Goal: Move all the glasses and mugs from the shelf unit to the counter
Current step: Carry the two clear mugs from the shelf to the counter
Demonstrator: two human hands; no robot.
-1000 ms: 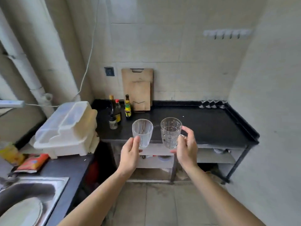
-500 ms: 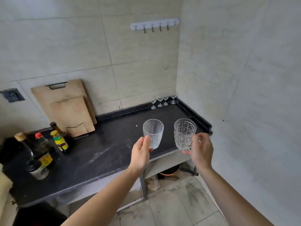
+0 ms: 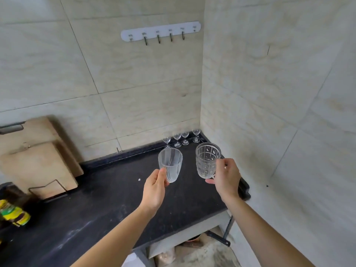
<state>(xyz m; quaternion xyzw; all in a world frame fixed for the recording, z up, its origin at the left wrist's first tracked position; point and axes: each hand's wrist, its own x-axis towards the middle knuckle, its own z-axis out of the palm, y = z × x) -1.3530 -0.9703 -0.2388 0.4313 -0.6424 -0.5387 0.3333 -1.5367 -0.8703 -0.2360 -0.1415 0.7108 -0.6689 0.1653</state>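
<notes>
My left hand (image 3: 155,187) grips a clear ribbed tumbler (image 3: 170,164) near its base, upright. My right hand (image 3: 226,177) holds a clear patterned glass mug (image 3: 207,160) by its handle side, also upright. Both are held in the air above the right end of the black counter (image 3: 107,205). Several small stemmed glasses (image 3: 181,138) stand in a row in the counter's back right corner, just beyond the two held pieces. The shelf unit is out of view.
Two wooden cutting boards (image 3: 38,160) lean on the wall at the left in a wire stand. A bottle with a yellow-green label (image 3: 14,213) sits at the far left. A white hook rail (image 3: 160,32) hangs on the wall. Tiled walls close the corner.
The view has closed in on the counter's right corner. Both hands have carried the tumbler and the mug forward over the counter, nearer to the stemmed glasses.
</notes>
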